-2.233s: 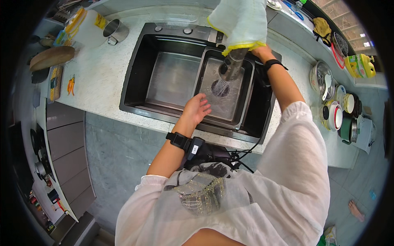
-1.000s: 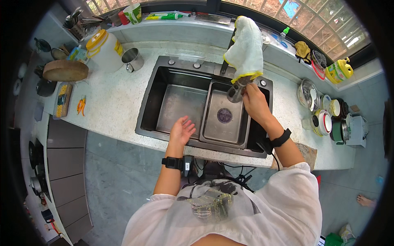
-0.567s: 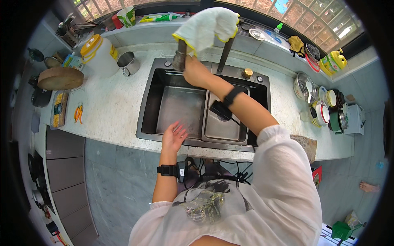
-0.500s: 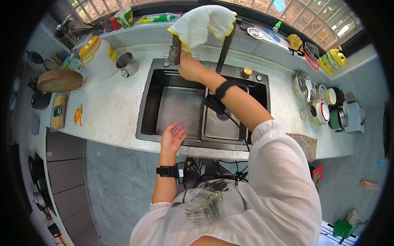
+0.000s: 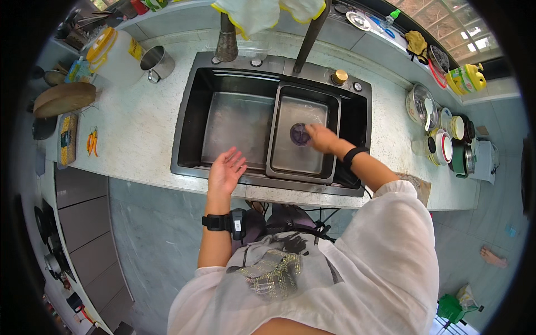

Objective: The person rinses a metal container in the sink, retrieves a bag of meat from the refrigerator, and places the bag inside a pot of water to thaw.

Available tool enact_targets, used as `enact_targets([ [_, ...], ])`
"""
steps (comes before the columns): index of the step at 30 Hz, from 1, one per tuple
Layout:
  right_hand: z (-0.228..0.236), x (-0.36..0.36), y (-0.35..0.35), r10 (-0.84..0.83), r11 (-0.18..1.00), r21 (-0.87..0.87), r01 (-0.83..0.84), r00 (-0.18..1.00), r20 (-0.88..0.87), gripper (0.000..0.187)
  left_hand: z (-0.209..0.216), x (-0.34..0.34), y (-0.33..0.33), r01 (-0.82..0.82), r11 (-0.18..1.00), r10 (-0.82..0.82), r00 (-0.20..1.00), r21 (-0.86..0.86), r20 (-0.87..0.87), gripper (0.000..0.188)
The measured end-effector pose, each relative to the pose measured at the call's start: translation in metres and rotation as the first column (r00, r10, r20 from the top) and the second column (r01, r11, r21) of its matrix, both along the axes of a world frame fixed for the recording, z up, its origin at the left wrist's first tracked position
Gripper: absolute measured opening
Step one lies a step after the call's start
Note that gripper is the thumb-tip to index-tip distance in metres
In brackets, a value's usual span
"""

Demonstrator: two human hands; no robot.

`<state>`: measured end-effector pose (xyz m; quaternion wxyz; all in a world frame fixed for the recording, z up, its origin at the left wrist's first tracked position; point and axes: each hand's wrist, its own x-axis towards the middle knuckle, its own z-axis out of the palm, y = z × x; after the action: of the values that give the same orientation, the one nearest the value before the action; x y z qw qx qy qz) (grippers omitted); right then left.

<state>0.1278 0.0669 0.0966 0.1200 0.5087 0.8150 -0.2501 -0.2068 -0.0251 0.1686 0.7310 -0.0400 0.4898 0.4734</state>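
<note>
In front of me lies a dark sink [image 5: 187, 120] set into the pale counter. Its right part has a smaller basin [image 5: 290, 167] with a round dark drain [image 5: 300, 134]. My right hand [image 5: 322, 138] is over this small basin, its fingertips beside the drain; they are blurred and I see nothing held in them. Palm up and fingers apart, my left hand [image 5: 226, 172] hovers at the sink's front edge, holding nothing. A white cloth with a yellow border [image 5: 254, 17] hangs over the faucet [image 5: 226, 42] at the back.
On the left stand a metal mug [image 5: 157, 64], a white tub with a yellow lid [image 5: 114, 56], a round wooden board [image 5: 64, 100] and orange peppers [image 5: 92, 142]. Bowls [image 5: 419, 106] and jars [image 5: 444, 148] crowd the right. A yellow jug [image 5: 467, 79] sits on the sill.
My right hand has left the faucet area under the cloth and come down and right, over the small basin. My left hand stays open by the front edge. The view has shifted.
</note>
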Motion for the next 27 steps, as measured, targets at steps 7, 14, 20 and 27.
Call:
enact_targets([
  [7,-0.064,-0.031,-0.014,0.386,0.914,0.119,-0.389,0.921,0.048,0.069,-0.002,0.005,-0.001,-0.059,0.998,0.057,0.997,-0.033,-0.046,0.04],
  [14,-0.077,-0.04,0.021,0.28,0.948,0.146,-0.281,0.96,0.031,0.068,-0.001,0.008,-0.004,-0.095,0.995,0.091,0.993,-0.038,-0.079,0.041],
  [20,-0.077,-0.026,0.01,-0.402,0.915,0.083,0.394,0.907,0.128,0.077,-0.002,0.016,-0.003,-0.103,0.993,0.097,0.991,-0.06,-0.091,0.04],
  [27,-0.089,-0.066,-0.003,-0.173,0.98,0.1,0.171,0.985,0.014,0.08,-0.001,0.02,-0.004,-0.072,0.996,0.068,0.995,-0.044,-0.069,0.043],
])
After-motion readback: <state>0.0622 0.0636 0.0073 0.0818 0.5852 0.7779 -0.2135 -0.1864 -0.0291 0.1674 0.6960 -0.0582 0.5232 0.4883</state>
